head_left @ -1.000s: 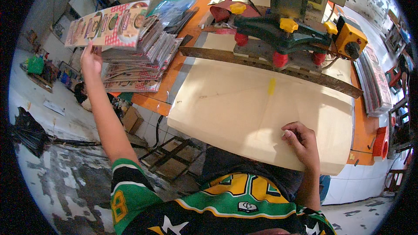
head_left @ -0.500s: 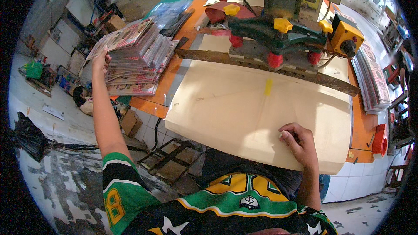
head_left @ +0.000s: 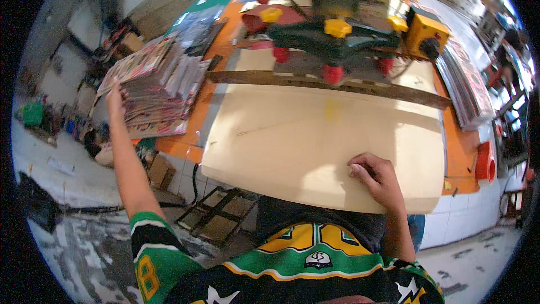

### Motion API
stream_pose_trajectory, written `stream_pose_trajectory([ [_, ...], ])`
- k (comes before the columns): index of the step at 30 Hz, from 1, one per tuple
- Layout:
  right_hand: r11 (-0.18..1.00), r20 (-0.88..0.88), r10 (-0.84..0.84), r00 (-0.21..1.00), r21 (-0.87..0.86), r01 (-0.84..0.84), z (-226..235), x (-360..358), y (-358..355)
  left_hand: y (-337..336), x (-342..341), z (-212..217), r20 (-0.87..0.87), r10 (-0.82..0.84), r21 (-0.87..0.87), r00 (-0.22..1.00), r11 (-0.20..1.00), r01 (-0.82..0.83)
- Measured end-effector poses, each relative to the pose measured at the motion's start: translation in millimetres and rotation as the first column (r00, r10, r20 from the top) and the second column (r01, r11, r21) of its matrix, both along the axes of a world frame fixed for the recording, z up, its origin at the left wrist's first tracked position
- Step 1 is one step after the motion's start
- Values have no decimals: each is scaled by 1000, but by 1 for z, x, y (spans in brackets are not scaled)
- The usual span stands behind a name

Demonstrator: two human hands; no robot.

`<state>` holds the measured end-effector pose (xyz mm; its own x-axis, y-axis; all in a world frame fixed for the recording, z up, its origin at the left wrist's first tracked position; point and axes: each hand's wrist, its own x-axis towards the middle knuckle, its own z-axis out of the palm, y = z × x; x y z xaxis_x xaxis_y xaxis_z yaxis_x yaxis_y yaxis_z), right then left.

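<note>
My left hand (head_left: 117,100) reaches to a tall, uneven stack of printed flat plastic packs (head_left: 160,93) at the left. Its fingers close on the near left edge of the top printed pack (head_left: 138,63); motion blur softens the fingertips. My right hand (head_left: 378,177) rests over a wide cream board (head_left: 270,141), thumb and fingers curled together. Whether anything small sits in that pinch cannot be made out. Beyond the board stands a press machine with a dark green clamp frame (head_left: 337,39), yellow knobs and red feet. A long brown metal bar (head_left: 360,86) crosses under it.
A yellow control box (head_left: 426,32) with a black knob is fixed at the machine's right. Another stack of printed packs (head_left: 464,87) lies on the orange table at the right, with a red tape roll (head_left: 485,161) nearer. Clear plastic sheets (head_left: 197,25) lie behind the left stack.
The whole view has shifted, so the machine and board sit further left in it. My left hand stays at the stack's edge, and my right hand keeps its curled pose over the board.
</note>
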<state>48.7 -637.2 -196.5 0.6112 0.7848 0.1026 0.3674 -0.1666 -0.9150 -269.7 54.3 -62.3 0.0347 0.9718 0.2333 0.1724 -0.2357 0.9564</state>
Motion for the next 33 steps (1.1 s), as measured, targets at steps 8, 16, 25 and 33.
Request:
stream_pose_trajectory([
  [8, 997, -63, -29, 998, 63, 33, 3, 2, -8, -75, -29, -13, 97, 38, 498, 995, 864, -81],
  [16, 927, 287, -354, 890, -19, 374, 27, 34, -83, -192, -21, -92, 28, 731, 999, 682, 3, -43],
  [25, 207, 868, -485, 103, 0, 978, 35, 148, -280, -354, 76, -157, -133, -230, 435, 964, 860, 265],
  [33, 151, 854, -462, 239, -190, 970, -2, 154, -294, -360, 92, -153, -264, -448, 420, 854, 744, 520],
])
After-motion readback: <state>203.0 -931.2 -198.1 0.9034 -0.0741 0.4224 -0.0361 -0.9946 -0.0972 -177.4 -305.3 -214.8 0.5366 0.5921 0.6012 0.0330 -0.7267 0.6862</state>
